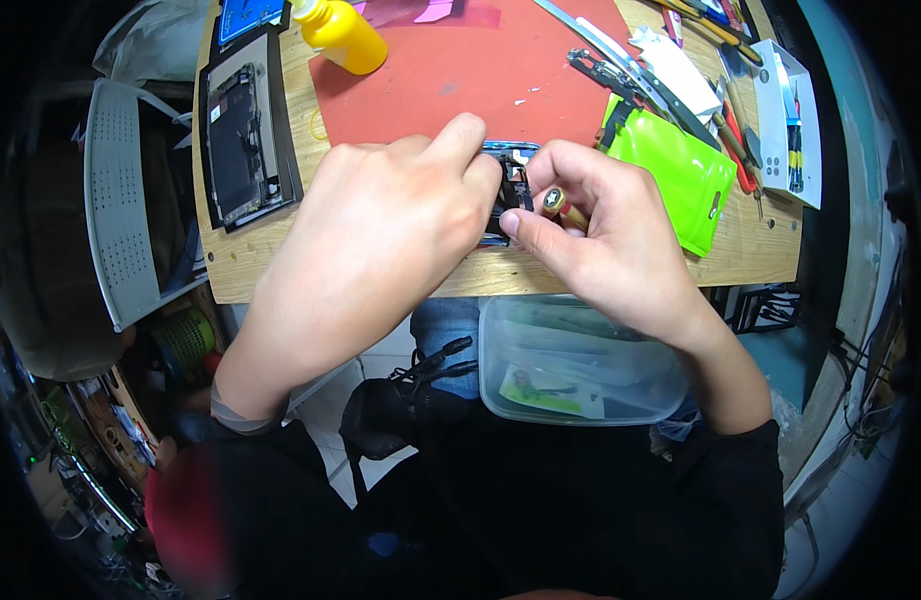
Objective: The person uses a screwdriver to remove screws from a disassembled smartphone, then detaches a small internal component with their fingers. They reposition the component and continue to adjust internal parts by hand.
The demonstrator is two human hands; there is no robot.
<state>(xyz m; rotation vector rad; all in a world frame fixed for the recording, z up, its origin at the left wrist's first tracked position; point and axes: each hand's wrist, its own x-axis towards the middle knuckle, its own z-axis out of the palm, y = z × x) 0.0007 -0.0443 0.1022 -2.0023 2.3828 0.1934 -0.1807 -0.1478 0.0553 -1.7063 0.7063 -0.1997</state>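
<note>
Right hand (pixel 613 225) pinches open phone (pixel 517 186) near front edge of table (pixel 521 274), tool (pixel 554 200) tucked in — left hand's (pixel 401 190) fingertips hidden, can't tell grip — thumb slip could crack phone.

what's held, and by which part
The right hand holds a device by its right side and a tool by its reddish handle; whether the left hand holds anything is hidden.

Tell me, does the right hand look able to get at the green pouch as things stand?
Probably yes: the green pouch lies just right of the right hand, with nothing visible between. The hand holds a gold-ended handle, though, and may need to put it down first.
</note>
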